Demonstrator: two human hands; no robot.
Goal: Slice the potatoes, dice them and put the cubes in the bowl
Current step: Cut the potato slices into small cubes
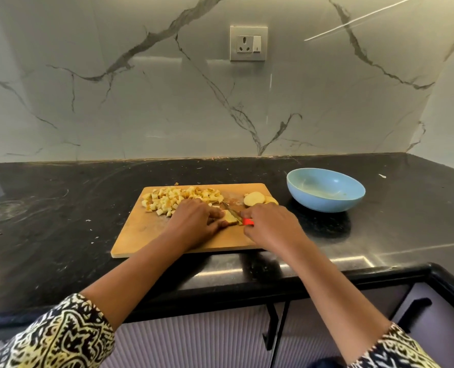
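Soft daylight, glare streaks on counter (326,261) — edges bowed, slightly soft

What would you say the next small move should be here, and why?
Probably press the knife down through the potato piece pinned by the left hand. The right hand already grips the red handle with the blade over that piece, the slices wait uncut, and the bowl holds no cubes yet.

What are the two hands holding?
The right hand holds a knife by its red handle. The left hand steadies a potato piece by its side.
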